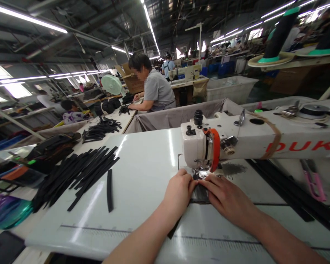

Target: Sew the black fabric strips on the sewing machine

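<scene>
A white sewing machine (192, 143) with an orange guard stands over the pale table. Just in front of its presser foot (205, 174), my left hand (178, 187) is closed, its fingertips pinching a black strip (173, 230) whose tail sticks out below the wrist. My right hand (228, 198) comes in from the other side, fingers bent and pressed together at the same spot. The two sets of fingertips almost meet there. Most of the strip between them is hidden under the fingers.
Left on the table lie a pile of black strips (90, 168) and a single strip (110, 190). Longer black strips (283, 190) and pink-handled scissors (313, 181) rest at the right. A ruler scale (220, 241) runs along the front edge. Beyond, a co-worker (158, 88) handles black pieces.
</scene>
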A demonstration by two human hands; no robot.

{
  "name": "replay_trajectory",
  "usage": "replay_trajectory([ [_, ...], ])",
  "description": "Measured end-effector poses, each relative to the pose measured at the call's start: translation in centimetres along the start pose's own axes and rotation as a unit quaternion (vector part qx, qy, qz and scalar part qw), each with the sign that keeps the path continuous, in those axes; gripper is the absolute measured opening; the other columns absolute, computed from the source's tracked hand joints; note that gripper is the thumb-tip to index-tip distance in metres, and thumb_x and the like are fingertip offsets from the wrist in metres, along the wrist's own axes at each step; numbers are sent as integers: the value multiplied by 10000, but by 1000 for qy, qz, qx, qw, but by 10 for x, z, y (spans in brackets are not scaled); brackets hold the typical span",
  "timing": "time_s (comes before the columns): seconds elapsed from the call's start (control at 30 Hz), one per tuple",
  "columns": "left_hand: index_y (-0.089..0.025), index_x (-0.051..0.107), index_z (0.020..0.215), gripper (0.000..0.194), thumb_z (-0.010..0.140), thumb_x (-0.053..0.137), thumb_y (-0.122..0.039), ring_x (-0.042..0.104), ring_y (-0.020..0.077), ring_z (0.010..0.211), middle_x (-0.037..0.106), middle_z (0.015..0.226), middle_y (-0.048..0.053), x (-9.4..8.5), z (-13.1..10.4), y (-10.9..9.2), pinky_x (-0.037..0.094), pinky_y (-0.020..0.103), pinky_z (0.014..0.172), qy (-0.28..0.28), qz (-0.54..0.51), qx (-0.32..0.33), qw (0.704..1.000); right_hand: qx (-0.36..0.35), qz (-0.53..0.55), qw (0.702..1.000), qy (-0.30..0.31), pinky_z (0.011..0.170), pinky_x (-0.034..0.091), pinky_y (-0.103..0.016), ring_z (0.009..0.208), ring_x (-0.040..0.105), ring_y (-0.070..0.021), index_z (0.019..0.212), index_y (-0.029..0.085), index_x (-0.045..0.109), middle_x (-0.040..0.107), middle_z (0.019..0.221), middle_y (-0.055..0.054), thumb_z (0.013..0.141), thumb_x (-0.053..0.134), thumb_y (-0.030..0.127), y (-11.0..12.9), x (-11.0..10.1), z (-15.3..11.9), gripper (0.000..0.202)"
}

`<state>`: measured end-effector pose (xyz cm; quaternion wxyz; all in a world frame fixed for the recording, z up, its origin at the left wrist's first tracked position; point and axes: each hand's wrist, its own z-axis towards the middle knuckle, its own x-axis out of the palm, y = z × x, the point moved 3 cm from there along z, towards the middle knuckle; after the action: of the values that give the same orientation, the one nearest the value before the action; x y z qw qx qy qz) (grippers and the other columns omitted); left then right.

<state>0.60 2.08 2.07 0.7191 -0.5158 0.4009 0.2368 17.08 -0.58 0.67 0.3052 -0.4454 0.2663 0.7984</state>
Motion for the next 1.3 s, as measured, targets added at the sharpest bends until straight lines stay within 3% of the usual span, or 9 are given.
replay_trajectory([
  [0.17, -187, 704, 860, 141, 886, 593, -104, 581, 190, 884, 602, 962, 45, -9, -4, -1, 499, 299, 809, 51, 5, 78, 996, -10, -17, 1000, -18, 757, 561, -402, 893, 646, -252, 1156, 131, 615, 673, 1026, -123, 922, 513, 157, 1, -2, 1, 256],
  [0.23, -205, 706, 905, 157, 881, 591, -101, 551, 215, 928, 602, 991, 51, -12, -6, -1, 494, 333, 826, 45, 37, 93, 994, -10, -19, 1000, -14, 727, 561, -387, 868, 649, -246, 1164, 133, 614, 672, 1015, -118, 927, 517, 167, 2, -1, 1, 258],
  [0.5, -189, 654, 986, 145, 926, 537, -128, 538, 251, 969, 610, 1039, 60, 10, -10, -13, 481, 410, 823, -11, 93, 12, 996, -3, -4, 1000, 0, 730, 559, -394, 858, 634, -245, 1190, 131, 592, 654, 970, -102, 946, 491, 164, 2, -2, 3, 267],
  [0.7, -172, 625, 1049, 250, 897, 487, -30, 544, 254, 1054, 615, 1163, 75, 10, -11, -14, 486, 410, 891, 3, 63, 39, 997, -3, -2, 1000, 0, 739, 561, -398, 878, 637, -250, 1194, 129, 592, 658, 992, -115, 942, 477, 149, 1, -1, 2, 277],
  [0.87, -187, 621, 1023, 221, 908, 482, -59, 549, 251, 1039, 626, 1138, 72, 9, -11, -12, 488, 418, 889, 13, 56, 59, 997, 1, 16, 1000, 0, 746, 565, -389, 884, 645, -240, 1211, 156, 590, 664, 1006, -110, 948, 462, 160, 0, -1, 2, 292],
  [1.3, -148, 624, 1028, 166, 931, 499, -98, 543, 261, 1032, 621, 1118, 82, 10, -11, -17, 475, 410, 907, 36, 97, 34, 994, -7, -4, 1000, 12, 722, 553, -382, 851, 628, -242, 1189, 128, 584, 649, 963, -108, 962, 461, 172, 2, -2, 3, 262],
])
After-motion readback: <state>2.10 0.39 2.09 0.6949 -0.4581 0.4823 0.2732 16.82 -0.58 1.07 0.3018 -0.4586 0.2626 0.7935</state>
